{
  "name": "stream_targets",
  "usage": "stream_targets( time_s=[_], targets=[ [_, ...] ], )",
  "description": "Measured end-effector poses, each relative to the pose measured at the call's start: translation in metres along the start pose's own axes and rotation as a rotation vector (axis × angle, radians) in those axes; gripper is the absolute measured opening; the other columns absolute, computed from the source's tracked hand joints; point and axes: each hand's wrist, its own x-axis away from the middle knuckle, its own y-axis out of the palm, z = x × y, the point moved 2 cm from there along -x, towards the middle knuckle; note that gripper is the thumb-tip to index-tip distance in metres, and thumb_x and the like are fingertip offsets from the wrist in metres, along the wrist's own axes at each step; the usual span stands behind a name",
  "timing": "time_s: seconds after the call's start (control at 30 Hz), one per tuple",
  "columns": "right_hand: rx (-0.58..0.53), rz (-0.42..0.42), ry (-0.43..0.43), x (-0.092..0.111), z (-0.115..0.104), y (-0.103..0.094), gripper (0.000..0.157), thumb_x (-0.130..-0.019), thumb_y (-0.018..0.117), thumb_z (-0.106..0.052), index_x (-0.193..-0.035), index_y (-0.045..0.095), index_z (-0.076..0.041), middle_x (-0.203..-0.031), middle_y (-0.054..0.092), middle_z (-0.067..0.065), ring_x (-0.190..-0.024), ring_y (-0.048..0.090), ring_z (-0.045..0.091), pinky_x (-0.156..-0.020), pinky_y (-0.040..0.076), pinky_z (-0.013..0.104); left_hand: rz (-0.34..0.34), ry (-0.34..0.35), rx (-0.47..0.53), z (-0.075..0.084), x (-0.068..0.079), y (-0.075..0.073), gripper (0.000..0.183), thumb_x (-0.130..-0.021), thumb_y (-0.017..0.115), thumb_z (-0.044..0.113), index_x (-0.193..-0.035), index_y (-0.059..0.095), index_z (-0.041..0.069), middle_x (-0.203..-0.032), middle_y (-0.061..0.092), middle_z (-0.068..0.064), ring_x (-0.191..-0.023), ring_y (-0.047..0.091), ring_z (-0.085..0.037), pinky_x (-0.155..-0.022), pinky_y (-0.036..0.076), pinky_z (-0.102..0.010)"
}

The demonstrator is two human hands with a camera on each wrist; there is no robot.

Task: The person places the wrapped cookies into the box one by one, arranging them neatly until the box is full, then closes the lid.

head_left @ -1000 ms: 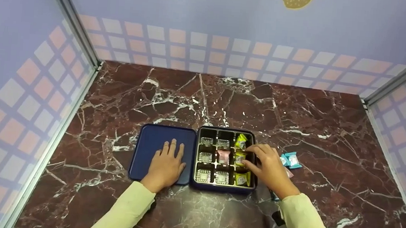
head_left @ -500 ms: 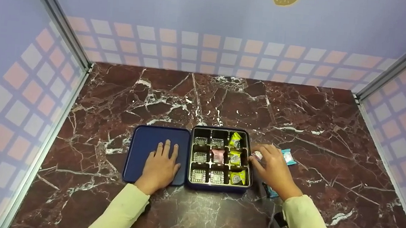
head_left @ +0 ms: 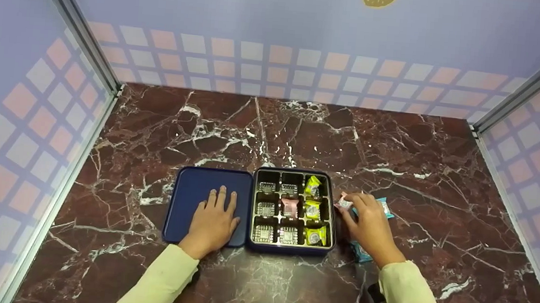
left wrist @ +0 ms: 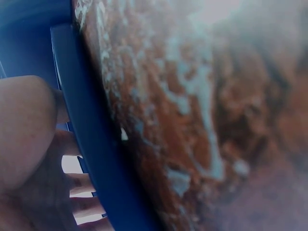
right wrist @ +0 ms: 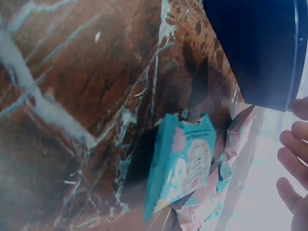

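Note:
My left hand (head_left: 213, 224) lies flat with straight fingers on a navy lid (head_left: 181, 207), left of a navy tin (head_left: 291, 251). The tin's tray has three rows of compartments. Yellow wrapped candies (head_left: 312, 210) fill its right column, and a pink wrapped candy (head_left: 289, 207) sits in the middle compartment. Right of the tin, my right hand (head_left: 370, 227) hovers with loosely bent fingers over loose candies. Near its fingertips lies a pink candy (head_left: 344, 202). In the right wrist view, the fingers (right wrist: 293, 147) appear apart from the blue candy (right wrist: 185, 163) and the pink candies (right wrist: 238, 132).
A blue candy (head_left: 384, 207) lies behind the right hand, and another blue candy (head_left: 362, 253) lies near its wrist. The marbled tabletop (head_left: 233, 134) is bounded by a back wall (head_left: 280, 22) and side walls.
My right hand has left the yellow candy in the middle right compartment and moved right to the loose candies. The left hand stays on the lid. The head view has shifted slightly.

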Motion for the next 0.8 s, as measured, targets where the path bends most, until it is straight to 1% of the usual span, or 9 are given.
stream_targets(
  time_s=[0.23, 0.4, 0.63, 0.8],
  targets=[
    [0.036, -0.042, 0.031, 0.0, 0.004, 0.003, 0.023, -0.084, 0.075, -0.016, -0.101, 0.068, -0.003, -0.102, 0.067, 0.013, -0.099, 0.06, 0.032, -0.091, 0.046, 0.049, -0.023, -0.006, -0.002, 0.0, 0.0, -0.001, 0.062, -0.1, 0.047, 0.042, -0.151, 0.034, 0.008, -0.154, 0.031, -0.024, -0.14, 0.034, -0.043, -0.105, 0.038, -0.055],
    [0.054, -0.073, 0.052, -0.001, 0.006, 0.006, 0.026, -0.083, 0.075, -0.017, -0.103, 0.068, -0.003, -0.106, 0.066, 0.015, -0.102, 0.059, 0.035, -0.093, 0.046, 0.05, -0.019, -0.003, -0.005, 0.0, 0.0, -0.001, 0.062, -0.1, 0.047, 0.042, -0.15, 0.034, 0.008, -0.153, 0.032, -0.024, -0.139, 0.034, -0.043, -0.105, 0.038, -0.055],
    [0.087, -0.099, 0.078, -0.001, 0.008, 0.01, 0.029, -0.08, 0.077, -0.015, -0.102, 0.067, 0.0, -0.108, 0.064, 0.018, -0.101, 0.058, 0.038, -0.09, 0.047, 0.052, -0.026, 0.0, -0.011, 0.001, -0.001, -0.003, 0.063, -0.1, 0.048, 0.042, -0.151, 0.034, 0.008, -0.153, 0.032, -0.024, -0.139, 0.034, -0.044, -0.105, 0.038, -0.056],
    [0.098, -0.116, 0.071, -0.003, 0.01, 0.013, 0.031, -0.079, 0.077, -0.014, -0.104, 0.066, 0.002, -0.112, 0.064, 0.019, -0.101, 0.06, 0.039, -0.089, 0.048, 0.052, -0.01, 0.0, -0.021, 0.002, 0.0, -0.003, 0.062, -0.099, 0.048, 0.042, -0.15, 0.036, 0.008, -0.153, 0.033, -0.024, -0.139, 0.036, -0.043, -0.104, 0.039, -0.055]
  ],
)
